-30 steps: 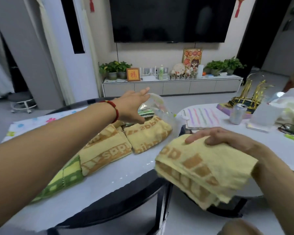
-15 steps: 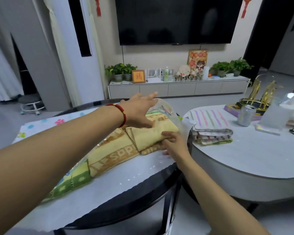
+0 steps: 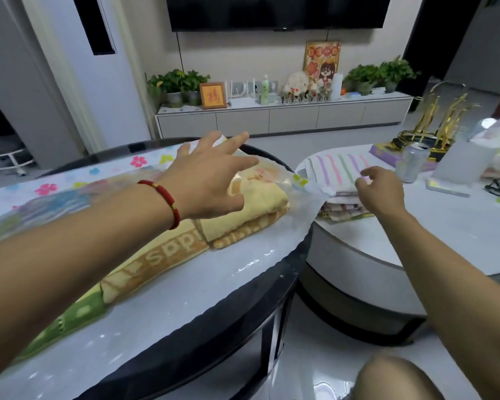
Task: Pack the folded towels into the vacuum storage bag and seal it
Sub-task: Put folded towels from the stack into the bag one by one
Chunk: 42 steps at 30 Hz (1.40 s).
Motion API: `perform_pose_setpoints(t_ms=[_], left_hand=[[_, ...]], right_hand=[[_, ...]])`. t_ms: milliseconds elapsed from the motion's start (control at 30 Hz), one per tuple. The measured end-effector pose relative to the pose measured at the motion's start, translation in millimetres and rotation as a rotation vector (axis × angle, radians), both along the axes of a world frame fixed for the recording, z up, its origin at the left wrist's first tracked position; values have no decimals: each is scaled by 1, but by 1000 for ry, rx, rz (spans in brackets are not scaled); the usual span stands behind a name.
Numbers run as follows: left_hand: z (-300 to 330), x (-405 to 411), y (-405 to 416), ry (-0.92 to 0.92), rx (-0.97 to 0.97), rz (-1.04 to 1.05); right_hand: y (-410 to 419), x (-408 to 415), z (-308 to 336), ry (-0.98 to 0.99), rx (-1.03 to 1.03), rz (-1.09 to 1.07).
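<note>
Hands spread, perhaps over towels

— Towels inside the vacuum bag?
— Three show: two yellow towels and, one green towel.
— Still outside?
— One stack of striped towels; layer count unclear.
— Other stock?
— One drink can, two counters and, two hands and, one red bracelet.

Left hand is extended far forward, fingers spread straight; right hand is held raised, fingers loosely curled.
</note>
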<state>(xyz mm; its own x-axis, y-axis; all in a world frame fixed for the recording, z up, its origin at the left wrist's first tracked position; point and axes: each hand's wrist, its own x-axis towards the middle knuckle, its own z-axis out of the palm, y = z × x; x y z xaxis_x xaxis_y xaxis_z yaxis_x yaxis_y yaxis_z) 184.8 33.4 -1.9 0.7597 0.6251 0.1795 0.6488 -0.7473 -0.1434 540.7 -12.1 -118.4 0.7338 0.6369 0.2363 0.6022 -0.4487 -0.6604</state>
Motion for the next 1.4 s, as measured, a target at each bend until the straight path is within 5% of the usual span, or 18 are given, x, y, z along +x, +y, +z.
perform_pose_setpoints(t_ms=[100, 267, 500, 867, 1067, 1233, 1400], left_hand=[[-4, 2, 6, -33, 24, 4], [-8, 4, 13, -53, 29, 9], [-10, 5, 14, -60, 23, 19], [-8, -16, 2, -27, 105, 67], [-9, -67, -21, 66, 189, 156], [-6, -130, -41, 175, 170, 283], [24, -160, -47, 193, 133, 329]], right_hand=[[33, 32, -7, -77, -202, -43], [75, 53, -11, 97, -400, -58], [77, 61, -10, 20, -289, -38], [12, 55, 41, 831, 96, 256], [-86, 15, 73, 729, 196, 394], [-153, -29, 99, 600, 6, 625], [-162, -124, 107, 679, -231, 1015]])
